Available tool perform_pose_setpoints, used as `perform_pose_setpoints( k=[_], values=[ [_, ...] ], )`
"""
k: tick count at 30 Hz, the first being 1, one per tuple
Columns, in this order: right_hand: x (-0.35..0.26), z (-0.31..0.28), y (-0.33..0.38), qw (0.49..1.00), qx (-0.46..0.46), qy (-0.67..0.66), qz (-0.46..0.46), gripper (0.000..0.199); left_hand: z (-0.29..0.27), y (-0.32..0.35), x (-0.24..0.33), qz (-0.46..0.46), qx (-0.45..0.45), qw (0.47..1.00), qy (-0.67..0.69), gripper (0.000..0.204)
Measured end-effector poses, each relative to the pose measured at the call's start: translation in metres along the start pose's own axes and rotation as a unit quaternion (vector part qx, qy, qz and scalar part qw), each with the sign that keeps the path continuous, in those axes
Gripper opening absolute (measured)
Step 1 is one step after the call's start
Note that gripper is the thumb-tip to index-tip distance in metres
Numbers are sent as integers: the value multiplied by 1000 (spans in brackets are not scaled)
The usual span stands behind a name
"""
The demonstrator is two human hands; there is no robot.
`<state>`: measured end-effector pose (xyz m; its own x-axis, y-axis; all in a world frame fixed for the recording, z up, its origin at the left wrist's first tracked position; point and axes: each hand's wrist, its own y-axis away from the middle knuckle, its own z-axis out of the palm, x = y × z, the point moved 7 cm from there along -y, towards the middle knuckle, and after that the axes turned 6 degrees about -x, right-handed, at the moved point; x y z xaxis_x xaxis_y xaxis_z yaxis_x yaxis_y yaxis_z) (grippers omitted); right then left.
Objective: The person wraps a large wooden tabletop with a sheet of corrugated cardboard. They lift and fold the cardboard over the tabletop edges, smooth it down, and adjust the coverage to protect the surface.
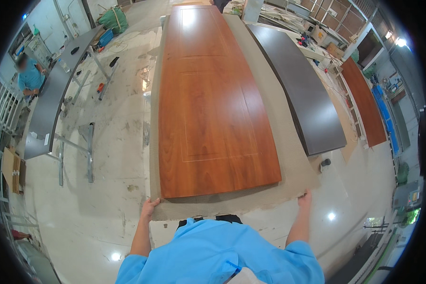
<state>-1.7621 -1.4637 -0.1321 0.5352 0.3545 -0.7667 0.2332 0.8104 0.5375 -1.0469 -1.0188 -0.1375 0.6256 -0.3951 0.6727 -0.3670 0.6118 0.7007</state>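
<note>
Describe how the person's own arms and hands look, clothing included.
The left hand and right hand are both bare, with no glove to be seen. The forearms are uncovered too, and no watch or band shows on them. Above them come loose, short, light blue sleeves, matching the plain blue back or front of the shirt; no markings are discernible on the sleeves.

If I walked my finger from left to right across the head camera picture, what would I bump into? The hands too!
Dark grey panel on metal stands → left hand → big shiny brown panel → right hand → narrow reddish-brown board.
</note>
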Motion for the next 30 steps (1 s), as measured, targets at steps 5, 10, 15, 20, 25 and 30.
perform_pose_setpoints(
  k=[5,10,15,20,25,30],
  values=[
    [83,43,20,993,-103,17,56,54,1,4,5,1,25,1000,-8,25],
    [139,48,48,995,-20,-40,88,45,3,3,6,-1,7,1000,-22,28],
    [152,45,73,993,-18,-95,73,46,-1,1,6,9,23,995,-98,29],
    [180,67,97,987,-68,-124,79,42,-9,-13,-3,-19,-12,997,-77,28],
    [260,101,140,981,-108,-41,159,41,-22,-22,-13,-32,-21,994,-105,29],
    [267,107,152,983,-124,-32,131,33,5,10,87,23,124,806,-578,46]
  ],
)
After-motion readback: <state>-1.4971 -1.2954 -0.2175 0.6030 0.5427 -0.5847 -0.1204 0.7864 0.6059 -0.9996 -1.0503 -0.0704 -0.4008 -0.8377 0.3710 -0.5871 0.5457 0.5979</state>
